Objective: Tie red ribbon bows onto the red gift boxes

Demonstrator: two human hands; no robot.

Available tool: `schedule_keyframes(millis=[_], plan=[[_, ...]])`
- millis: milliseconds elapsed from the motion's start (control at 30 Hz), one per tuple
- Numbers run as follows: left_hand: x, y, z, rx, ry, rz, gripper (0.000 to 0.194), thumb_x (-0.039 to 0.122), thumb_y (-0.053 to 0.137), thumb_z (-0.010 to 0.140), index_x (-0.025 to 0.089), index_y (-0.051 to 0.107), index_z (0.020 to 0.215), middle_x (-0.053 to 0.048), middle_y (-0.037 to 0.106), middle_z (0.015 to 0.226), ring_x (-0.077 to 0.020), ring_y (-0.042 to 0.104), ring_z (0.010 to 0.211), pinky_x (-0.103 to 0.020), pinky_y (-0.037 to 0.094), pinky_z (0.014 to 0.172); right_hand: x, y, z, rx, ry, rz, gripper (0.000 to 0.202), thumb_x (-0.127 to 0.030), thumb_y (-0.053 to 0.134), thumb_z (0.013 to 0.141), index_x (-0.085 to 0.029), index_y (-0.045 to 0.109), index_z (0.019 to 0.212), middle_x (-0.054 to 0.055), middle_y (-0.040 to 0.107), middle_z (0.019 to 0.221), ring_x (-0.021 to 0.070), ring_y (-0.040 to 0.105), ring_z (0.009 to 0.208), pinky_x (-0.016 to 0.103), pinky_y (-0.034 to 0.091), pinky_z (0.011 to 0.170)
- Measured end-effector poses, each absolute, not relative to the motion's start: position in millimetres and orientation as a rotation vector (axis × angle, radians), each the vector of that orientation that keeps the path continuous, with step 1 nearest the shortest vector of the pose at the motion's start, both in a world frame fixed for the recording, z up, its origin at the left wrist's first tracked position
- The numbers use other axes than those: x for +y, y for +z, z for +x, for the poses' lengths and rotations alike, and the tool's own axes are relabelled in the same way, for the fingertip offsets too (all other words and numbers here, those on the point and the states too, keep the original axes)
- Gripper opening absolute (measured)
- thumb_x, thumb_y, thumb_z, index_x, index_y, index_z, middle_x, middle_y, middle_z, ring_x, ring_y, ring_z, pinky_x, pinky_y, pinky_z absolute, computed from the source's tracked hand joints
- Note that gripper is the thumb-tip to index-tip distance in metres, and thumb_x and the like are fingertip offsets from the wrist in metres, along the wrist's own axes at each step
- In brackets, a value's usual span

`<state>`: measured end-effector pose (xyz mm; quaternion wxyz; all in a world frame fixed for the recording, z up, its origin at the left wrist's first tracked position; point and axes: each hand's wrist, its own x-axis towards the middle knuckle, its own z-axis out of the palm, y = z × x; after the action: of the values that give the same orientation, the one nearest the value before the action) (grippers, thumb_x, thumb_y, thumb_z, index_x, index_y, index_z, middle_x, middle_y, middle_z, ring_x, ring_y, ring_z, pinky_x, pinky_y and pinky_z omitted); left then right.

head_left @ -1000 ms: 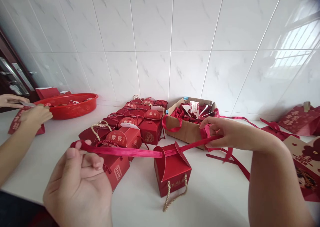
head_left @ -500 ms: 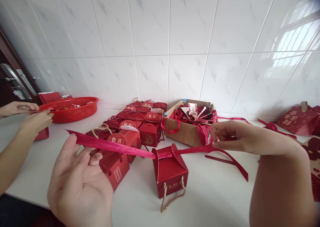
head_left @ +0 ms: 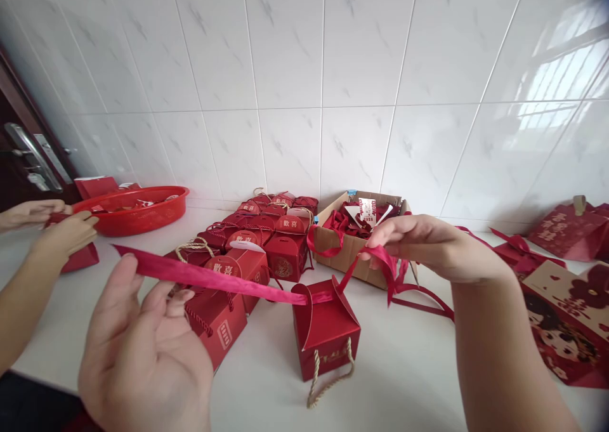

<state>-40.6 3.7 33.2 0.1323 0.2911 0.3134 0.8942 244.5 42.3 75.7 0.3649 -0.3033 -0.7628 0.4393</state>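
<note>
A small red gift box (head_left: 328,330) with a twisted cream rope handle (head_left: 328,391) stands on the white table between my hands. Through its top flaps runs a crimson ribbon (head_left: 214,280). My left hand (head_left: 147,349), palm up, holds the ribbon's left end, which lies across the fingers with the tip at the fingertips. On the other side my right hand (head_left: 409,242) pinches the ribbon above and right of the box, and a loose length hangs down below the fingers.
Several red boxes (head_left: 285,254) stand grouped behind on the left. A cardboard box (head_left: 352,264) of ribbons is at the back. Far left, another person's hands (head_left: 66,235) hold a red box beside a red basin (head_left: 137,226). Printed gift bags (head_left: 561,330) lie at right.
My right hand has moved left, closer to the box, and the ribbon's right side now slants up with a hanging loop. My left hand has shifted slightly left, still holding its end.
</note>
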Motion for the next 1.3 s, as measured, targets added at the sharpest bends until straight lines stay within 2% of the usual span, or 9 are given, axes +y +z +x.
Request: schedule_keyframes(millis=[133, 267, 367, 500, 633, 767, 900, 1033, 1300], plan=[[7.5, 37.8, -36.9, 0.819, 2.485, 1.005, 0.041, 0.012, 0.063, 0.071, 0.020, 0.070, 0.110, -0.003, 0.068, 0.101, -0.0174, 0.061, 0.091, -0.031, 0.048, 0.080, 51.1, 72.0, 235.7, -1.880, 1.209, -0.711, 0.009, -0.026, 0.065, 0.083, -0.020, 0.067, 0.089, 0.003, 0.070, 0.087, 0.0158, 0.065, 0.083, 0.031, 0.050, 0.079], [17.6, 53.8, -28.7, 0.763, 2.352, 1.154, 0.041, 0.015, 0.065, 0.076, 0.020, 0.067, 0.116, -0.003, 0.071, 0.092, -0.0139, 0.061, 0.086, -0.029, 0.048, 0.084, 54.7, 71.9, 229.3, -1.709, 1.097, -0.789, 0.017, -0.032, 0.071, 0.079, -0.019, 0.065, 0.070, -0.002, 0.062, 0.066, 0.0115, 0.058, 0.065, 0.026, 0.047, 0.066], [28.3, 72.3, -15.8, 0.879, 2.227, 1.338, 0.035, 0.024, 0.064, 0.082, 0.023, 0.066, 0.117, -0.003, 0.071, 0.099, -0.0138, 0.063, 0.089, -0.029, 0.047, 0.091, 53.6, 73.4, 229.0, -1.595, 1.041, -0.787, 0.020, -0.035, 0.068, 0.081, -0.019, 0.066, 0.069, -0.001, 0.064, 0.069, 0.0116, 0.059, 0.070, 0.024, 0.047, 0.068], [36.3, 100.1, 4.6, 1.087, 1.926, 1.612, 0.029, 0.029, 0.071, 0.075, 0.021, 0.073, 0.103, -0.004, 0.075, 0.091, -0.0205, 0.069, 0.087, -0.033, 0.055, 0.082, 47.6, 77.5, 232.6, -1.515, 1.035, -0.766, 0.018, -0.038, 0.067, 0.082, -0.021, 0.071, 0.077, 0.003, 0.071, 0.082, 0.0156, 0.064, 0.079, 0.027, 0.049, 0.074], [34.7, 118.1, 15.8, 1.118, 1.936, 1.624, 0.006, 0.019, 0.073, 0.071, 0.022, 0.076, 0.076, -0.001, 0.075, 0.074, -0.0178, 0.071, 0.073, -0.028, 0.059, 0.070, 38.2, 83.1, 234.9, -1.469, 0.890, -0.864, 0.021, -0.039, 0.070, 0.079, -0.021, 0.068, 0.067, -0.002, 0.062, 0.063, 0.0098, 0.055, 0.059, 0.022, 0.044, 0.057], [33.9, 120.5, 16.6, 1.072, 1.839, 1.690, 0.005, 0.017, 0.073, 0.070, 0.021, 0.074, 0.067, 0.000, 0.076, 0.075, -0.0160, 0.072, 0.075, -0.023, 0.060, 0.069, 32.2, 87.1, 233.5, -1.482, 0.758, -0.933, 0.033, -0.043, 0.069, 0.078, -0.018, 0.061, 0.058, -0.004, 0.051, 0.053, 0.0063, 0.041, 0.048, 0.020, 0.033, 0.045], [34.3, 118.4, 18.8, 1.036, 1.697, 1.760, 0.015, 0.022, 0.075, 0.071, 0.024, 0.077, 0.085, -0.001, 0.077, 0.081, -0.0174, 0.073, 0.078, -0.023, 0.061, 0.070, 32.2, 88.1, 227.3, -1.430, 0.729, -0.930, 0.027, -0.043, 0.069, 0.078, -0.019, 0.067, 0.067, 0.000, 0.063, 0.065, 0.0092, 0.054, 0.059, 0.019, 0.041, 0.051], [36.2, 117.3, 23.8, 0.966, 1.736, 1.791, 0.017, 0.020, 0.076, 0.070, 0.026, 0.077, 0.086, 0.000, 0.077, 0.084, -0.0164, 0.073, 0.080, -0.020, 0.061, 0.070, 31.5, 89.1, 216.5, -1.379, 0.761, -0.842, 0.018, -0.038, 0.068, 0.081, -0.021, 0.068, 0.074, 0.000, 0.068, 0.071, 0.0112, 0.063, 0.067, 0.019, 0.050, 0.060], [43.5, 117.7, 23.4, 0.890, 1.693, 1.783, 0.019, 0.015, 0.076, 0.069, 0.023, 0.076, 0.086, -0.001, 0.077, 0.082, -0.0171, 0.073, 0.078, -0.024, 0.062, 0.074, 31.9, 87.4, 209.7, -1.345, 0.703, -0.825, 0.018, -0.037, 0.066, 0.083, -0.021, 0.071, 0.075, 0.001, 0.071, 0.075, 0.0121, 0.066, 0.069, 0.020, 0.054, 0.063]])
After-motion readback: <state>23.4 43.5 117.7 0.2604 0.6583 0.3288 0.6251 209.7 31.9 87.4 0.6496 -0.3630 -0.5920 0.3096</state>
